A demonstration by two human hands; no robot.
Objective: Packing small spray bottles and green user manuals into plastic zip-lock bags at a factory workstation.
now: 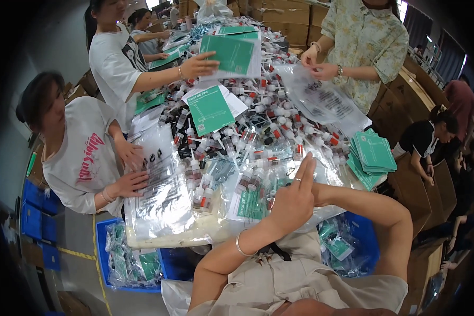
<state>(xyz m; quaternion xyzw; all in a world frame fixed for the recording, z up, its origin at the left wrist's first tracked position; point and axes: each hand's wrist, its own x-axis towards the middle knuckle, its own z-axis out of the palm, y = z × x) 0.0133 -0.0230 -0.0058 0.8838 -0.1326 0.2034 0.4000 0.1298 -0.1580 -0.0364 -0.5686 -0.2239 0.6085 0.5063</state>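
My left hand point(292, 208), with a ring and a bracelet on its wrist, is raised over the near table edge. Its visible fingers stretch upward, and nothing shows in them. Behind it my right hand point(319, 194) comes in from the right; its fingers are hidden by the left hand. Just left of my hands lies a green booklet point(252, 204) in clear plastic. Small clear bottles point(254, 179) with dark contents and pale nozzle tips lie close by, and more bottles point(203, 197) with red bands sit farther left.
Bottles point(268, 137) heap along the table. At right lies a stack of green booklets point(373, 152). Blue bins point(155, 288) with bagged booklets stand below. One co-worker's hands point(130, 183) rest on clear plastic bags point(160, 205); another's hand point(197, 66) holds a booklet point(229, 54).
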